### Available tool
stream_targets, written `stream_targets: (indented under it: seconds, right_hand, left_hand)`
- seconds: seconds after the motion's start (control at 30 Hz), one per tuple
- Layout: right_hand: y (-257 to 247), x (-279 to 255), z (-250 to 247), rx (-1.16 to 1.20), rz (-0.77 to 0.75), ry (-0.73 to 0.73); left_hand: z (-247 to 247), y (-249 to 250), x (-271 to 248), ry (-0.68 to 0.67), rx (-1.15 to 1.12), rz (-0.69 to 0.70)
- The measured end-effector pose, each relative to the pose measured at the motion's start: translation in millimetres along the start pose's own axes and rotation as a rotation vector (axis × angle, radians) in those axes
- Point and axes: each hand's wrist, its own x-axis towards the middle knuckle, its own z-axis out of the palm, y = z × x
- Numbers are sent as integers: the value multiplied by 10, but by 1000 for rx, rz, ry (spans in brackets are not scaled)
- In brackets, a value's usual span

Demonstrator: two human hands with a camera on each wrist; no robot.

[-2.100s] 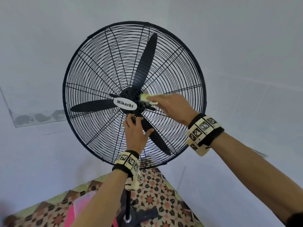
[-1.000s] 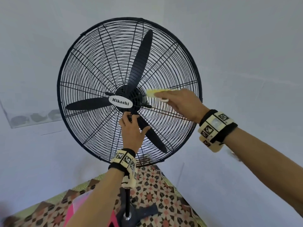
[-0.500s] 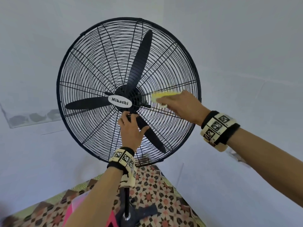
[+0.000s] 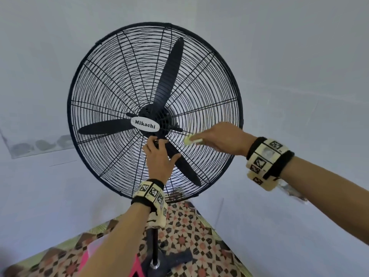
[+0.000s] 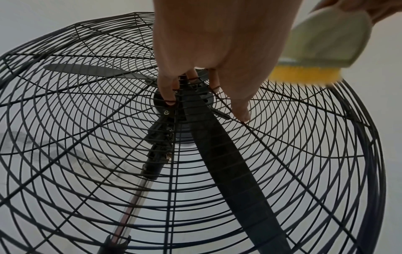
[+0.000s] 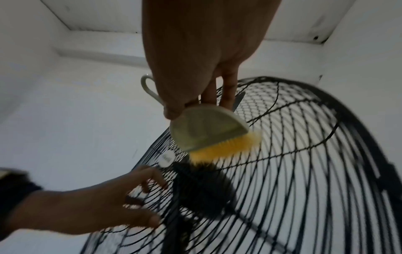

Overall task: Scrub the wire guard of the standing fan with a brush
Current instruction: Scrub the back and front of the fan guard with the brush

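Up close, the guard (image 4: 119,80) of the fan (image 4: 171,80) fills the middle of the head view, its oval badge (image 4: 145,125) at the hub. Just below the badge, the left hand (image 4: 160,159) hooks its curled fingers (image 5: 167,89) through the wires, thumb resting on them. Right of the hub, the right hand (image 4: 223,139) pinches the brush (image 6: 208,130), whose yellow bristles (image 6: 226,146) touch the guard. Patterned flooring (image 4: 189,232) lies at the bottom.

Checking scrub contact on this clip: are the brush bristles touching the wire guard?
Touching. In the left wrist view the brush's yellow bristles sit down on the wire guard with no gap visible beneath them.
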Motion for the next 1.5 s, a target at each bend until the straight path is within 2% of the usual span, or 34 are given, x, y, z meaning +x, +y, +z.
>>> stream_targets:
  seconds: [0.03,0.13,0.17,0.27,0.33,0.4,0.47,0.53,0.67,0.7,0.77,0.83,0.93,1.0,1.07,1.17,1.23,1.3,1.4,1.5]
  right_hand:
    - [33,41,-57,-4,15,44]
    - [247,104,-225,-50,62,298]
    - [273,75,-238,-65,70,324]
    - [194,-61,-31,-61,-36,209]
    - [92,-130,74,1,-34,125]
    - [87,-178,90,19,25,193]
    - [114,-197,9,60,136,397]
    - [132,-158,-97,172,317,618]
    - [84,-25,-92,354,551,1005]
    - [50,2,-54,471,601,1024]
    - [-33,31,107,638,655,956]
    - [-108,28,267,697,650,880]
    - [-82,70,315,786,620,928]
    - [5,92,286,756,599,935]
    - [14,47,380,706,635,904]
    - [-203,-189,732,677,822,860]
    - [-374,-279,834,685,877,808]
    - [-303,-214,687,730,894,834]
    - [61,5,291,723,872,920]
    - [162,15,310,705,857,877]
  left_hand:
    - [0,-5,-6,1,-5,-1]
    - [-10,-54,-16,7,-8,15]
    - [-14,-62,-12,4,-8,16]
    - [-38,-43,5,-17,-2,17]
    - [-74,-31,-27,-25,11,23]
    - [-147,-12,-98,0,21,27]
    - [-282,85,-58,70,32,68]
    - [-441,279,190,132,75,174]
    - [-716,791,1079,20,240,464]
    - [-782,899,1295,-12,296,559]
    - [-898,1054,1643,-85,385,708]
    - [-963,1105,1880,-135,494,810]
    - [-994,1093,2109,-144,604,934]
    - [-998,1120,2210,-155,630,978]
    - [-980,1192,2268,-168,658,997]
    - [-902,1279,2286,-210,659,962]
    - [-870,1322,2262,-232,623,933]
    - [-853,1402,2220,-241,611,914]
    - [-856,1513,2176,-249,610,890]
    - [-887,1531,2166,-255,609,866]
